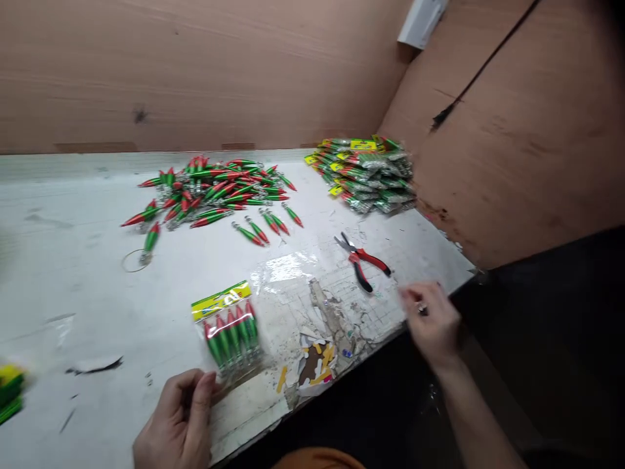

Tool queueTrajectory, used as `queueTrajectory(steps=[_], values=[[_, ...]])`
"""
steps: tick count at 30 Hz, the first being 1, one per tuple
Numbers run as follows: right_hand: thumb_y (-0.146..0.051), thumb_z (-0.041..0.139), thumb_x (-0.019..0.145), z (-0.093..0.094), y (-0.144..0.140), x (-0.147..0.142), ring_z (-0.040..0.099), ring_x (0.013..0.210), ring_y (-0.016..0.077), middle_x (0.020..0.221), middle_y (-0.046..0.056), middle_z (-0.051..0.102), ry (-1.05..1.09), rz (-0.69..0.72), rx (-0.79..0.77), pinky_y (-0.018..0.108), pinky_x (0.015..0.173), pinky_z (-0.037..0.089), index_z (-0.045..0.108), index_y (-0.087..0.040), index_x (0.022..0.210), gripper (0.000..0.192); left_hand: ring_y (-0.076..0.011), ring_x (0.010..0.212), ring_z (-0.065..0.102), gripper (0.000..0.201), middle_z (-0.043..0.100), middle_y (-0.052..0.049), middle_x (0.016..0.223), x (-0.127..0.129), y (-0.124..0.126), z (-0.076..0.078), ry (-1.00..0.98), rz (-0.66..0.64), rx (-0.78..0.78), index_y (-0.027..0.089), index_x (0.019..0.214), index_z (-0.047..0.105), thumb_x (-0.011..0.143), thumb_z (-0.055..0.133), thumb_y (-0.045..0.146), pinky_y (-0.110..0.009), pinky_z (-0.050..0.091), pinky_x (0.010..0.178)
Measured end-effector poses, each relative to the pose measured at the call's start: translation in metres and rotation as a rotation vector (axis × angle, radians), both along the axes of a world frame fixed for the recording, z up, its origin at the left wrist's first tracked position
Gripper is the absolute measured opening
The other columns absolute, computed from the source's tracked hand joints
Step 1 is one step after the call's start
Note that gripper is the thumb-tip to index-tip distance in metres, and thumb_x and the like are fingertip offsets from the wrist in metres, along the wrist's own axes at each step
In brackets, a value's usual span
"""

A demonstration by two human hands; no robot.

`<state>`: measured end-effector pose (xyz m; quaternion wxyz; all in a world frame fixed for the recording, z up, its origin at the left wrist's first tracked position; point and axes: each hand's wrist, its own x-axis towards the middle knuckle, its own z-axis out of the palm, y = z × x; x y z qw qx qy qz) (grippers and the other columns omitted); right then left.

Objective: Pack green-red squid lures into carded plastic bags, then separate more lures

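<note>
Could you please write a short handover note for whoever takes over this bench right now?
Left hand: at the near edge, fingertips on the bottom of one filled packet.
Right hand: off the table's right edge, near the pliers; something small between the fingers, too blurred to name.
Done: a stack of packets at the far right.
Left: a pile of loose floats at the back, unpacked.
</note>
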<state>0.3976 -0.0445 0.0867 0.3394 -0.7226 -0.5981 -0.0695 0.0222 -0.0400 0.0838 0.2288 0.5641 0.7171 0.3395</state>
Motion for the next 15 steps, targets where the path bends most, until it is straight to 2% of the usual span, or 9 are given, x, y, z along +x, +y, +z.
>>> queueTrajectory(steps=[1, 2, 3, 5, 6, 7, 10, 12, 15], values=[[-0.034, 0.054, 0.087, 0.003, 0.012, -0.034, 0.055, 0.088, 0.0194, 0.091, 0.007, 0.058, 0.029, 0.18, -0.023, 0.033, 0.082, 0.046, 0.06, -0.019, 0.091, 0.016, -0.0136, 0.06, 0.054, 0.031, 0.061, 0.003, 0.071, 0.002, -0.001, 0.005, -0.039, 0.008, -0.02, 0.022, 0.085, 0.055, 0.086, 0.047, 0.052, -0.02, 0.039, 0.056], [-0.032, 0.058, 0.085, 0.006, 0.023, -0.066, 0.053, 0.097, 0.0212, 0.101, 0.01, 0.057, 0.091, 0.471, -0.091, 0.034, 0.086, 0.045, 0.059, -0.018, 0.101, 0.022, -0.0137, 0.062, 0.054, 0.03, 0.06, 0.003, 0.071, 0.005, -0.002, 0.008, -0.087, 0.015, -0.027, 0.022, 0.085, 0.054, 0.086, 0.047, 0.051, -0.02, 0.039, 0.057], [-0.033, 0.065, 0.081, 0.008, 0.031, -0.095, 0.049, 0.105, 0.0231, 0.112, 0.012, 0.053, 0.12, 0.687, -0.187, 0.036, 0.092, 0.043, 0.054, -0.017, 0.116, 0.04, -0.0136, 0.062, 0.054, 0.029, 0.059, 0.003, 0.07, 0.006, -0.002, 0.011, -0.13, 0.017, -0.021, 0.022, 0.085, 0.053, 0.087, 0.047, 0.05, -0.021, 0.039, 0.058], [-0.034, 0.076, 0.071, 0.011, 0.043, -0.138, 0.044, 0.109, 0.0251, 0.119, 0.012, 0.048, 0.17, 0.895, -0.306, 0.041, 0.096, 0.039, 0.045, -0.016, 0.128, 0.067, -0.0135, 0.06, 0.052, 0.028, 0.057, 0.003, 0.067, 0.007, -0.003, 0.013, -0.182, 0.018, 0.004, 0.021, 0.083, 0.052, 0.089, 0.047, 0.047, -0.021, 0.039, 0.058], [-0.032, 0.078, 0.068, 0.012, 0.047, -0.152, 0.043, 0.109, 0.0253, 0.119, 0.012, 0.047, 0.2, 0.938, -0.35, 0.041, 0.096, 0.039, 0.044, -0.017, 0.129, 0.072, -0.0134, 0.06, 0.052, 0.027, 0.056, 0.003, 0.066, 0.007, -0.004, 0.012, -0.197, 0.013, 0.016, 0.02, 0.082, 0.052, 0.089, 0.047, 0.046, -0.021, 0.039, 0.058], [-0.03, 0.079, 0.068, 0.012, 0.05, -0.161, 0.043, 0.107, 0.0248, 0.117, 0.011, 0.047, 0.238, 0.962, -0.375, 0.041, 0.095, 0.039, 0.047, -0.018, 0.126, 0.068, -0.0133, 0.059, 0.051, 0.028, 0.055, 0.003, 0.065, 0.006, -0.004, 0.011, -0.208, 0.006, 0.025, 0.019, 0.08, 0.052, 0.09, 0.047, 0.045, -0.021, 0.039, 0.057], [-0.02, 0.07, 0.077, 0.012, 0.055, -0.17, 0.045, 0.1, 0.0215, 0.104, 0.007, 0.051, 0.381, 1.017, -0.387, 0.036, 0.088, 0.041, 0.057, -0.018, 0.101, 0.027, -0.0127, 0.056, 0.049, 0.028, 0.053, 0.002, 0.064, 0.001, -0.005, 0.007, -0.244, -0.052, 0.041, 0.018, 0.079, 0.053, 0.09, 0.048, 0.043, -0.02, 0.038, 0.055], [-0.014, 0.06, 0.084, 0.012, 0.053, -0.171, 0.047, 0.093, 0.0191, 0.094, 0.006, 0.053, 0.49, 1.04, -0.393, 0.033, 0.082, 0.042, 0.057, -0.018, 0.086, 0.005, -0.0126, 0.056, 0.048, 0.028, 0.053, 0.002, 0.064, -0.002, -0.005, 0.005, -0.26, -0.093, 0.03, 0.018, 0.078, 0.053, 0.091, 0.05, 0.042, -0.02, 0.038, 0.054], [-0.014, 0.051, 0.09, 0.009, 0.045, -0.17, 0.05, 0.085, 0.0176, 0.085, 0.005, 0.054, 0.623, 0.996, -0.436, 0.031, 0.074, 0.042, 0.054, -0.018, 0.081, 0.009, -0.0126, 0.057, 0.048, 0.026, 0.054, 0.001, 0.065, -0.006, -0.008, 0.004, -0.265, -0.167, -0.036, 0.017, 0.077, 0.055, 0.089, 0.055, 0.041, -0.021, 0.038, 0.054]])
